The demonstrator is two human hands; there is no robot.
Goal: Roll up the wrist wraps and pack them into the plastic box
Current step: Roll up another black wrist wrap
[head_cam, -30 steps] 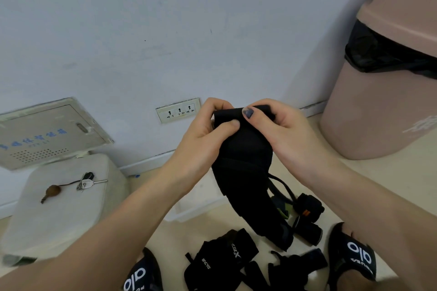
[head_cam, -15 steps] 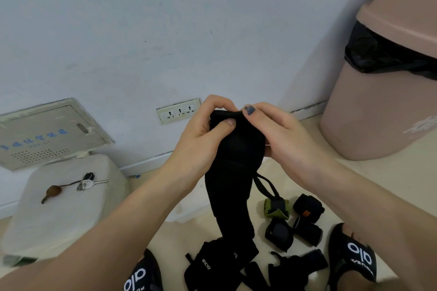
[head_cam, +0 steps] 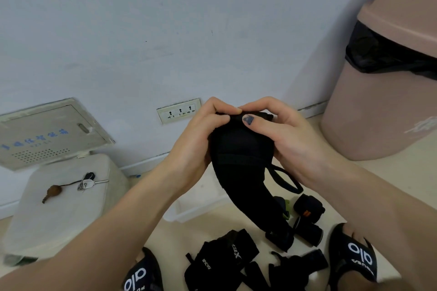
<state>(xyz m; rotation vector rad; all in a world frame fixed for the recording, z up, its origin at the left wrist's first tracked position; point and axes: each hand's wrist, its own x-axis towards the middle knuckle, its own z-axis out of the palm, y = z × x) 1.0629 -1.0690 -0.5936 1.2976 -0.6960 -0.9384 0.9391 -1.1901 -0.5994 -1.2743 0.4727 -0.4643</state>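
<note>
Both hands are up at chest height working the top end of 1 black wrist wrap [head_cam: 238, 163]. The left hand [head_cam: 196, 146] and right hand [head_cam: 281, 139] are curled tight around the start of the roll, thumbs pressing on the front of the fabric and fingers tucked behind it, so both hold the wrap in a narrow pinch. The rest of the strap hangs down loose in a curve towards the floor, and its thin thumb loop [head_cam: 287, 178] dangles off the right side.

Going by how it droops, this thing is soft, floppy and light, nothing fragile about it. I'd guess the fabric is grippy rather than slick, but a roll like this probably springs open if the pinch lets go. Best spot to hold looks like right where the hands are: on the rolled core, feeding the tail in from below and keeping tension.

The clear plastic box [head_cam: 201, 198] sits on the floor just behind the hanging strap, mostly hidden by the arms. At least 2 rolled wraps [head_cam: 308, 209] lie on the floor near the right foot, not in the box, and more unrolled wraps [head_cam: 220, 262] are piled between the feet.
</note>
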